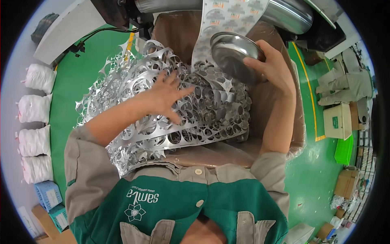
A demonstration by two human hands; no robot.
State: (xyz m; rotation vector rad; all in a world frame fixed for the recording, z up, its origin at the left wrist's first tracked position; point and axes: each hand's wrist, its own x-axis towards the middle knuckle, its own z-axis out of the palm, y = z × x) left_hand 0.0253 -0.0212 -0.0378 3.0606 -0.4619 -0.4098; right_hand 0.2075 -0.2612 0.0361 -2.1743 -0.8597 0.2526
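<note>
A round, shiny metal bowl (232,57) is tilted over the upper right of the scrap, its rim gripped by my right hand (277,67) with the thumb at its near side. My left hand (168,96) has its fingers spread over a large tangled heap of silvery punched-out scrap strips (158,132), full of round holes. Whether it presses on the strips or hovers just above them, I cannot tell. Much of the heap lies in a brown, plastic-lined box (264,118) and spills over its left side. Down from above comes a printed foil strip (227,22), passing behind the bowl.
Metal rollers (286,16) of a machine span the top. White sacks (34,109) line the left wall, with blue boxes (48,195) below them. At the far right are a person in light clothing (345,87), a pale bin (338,121) and a bright green crate (344,149).
</note>
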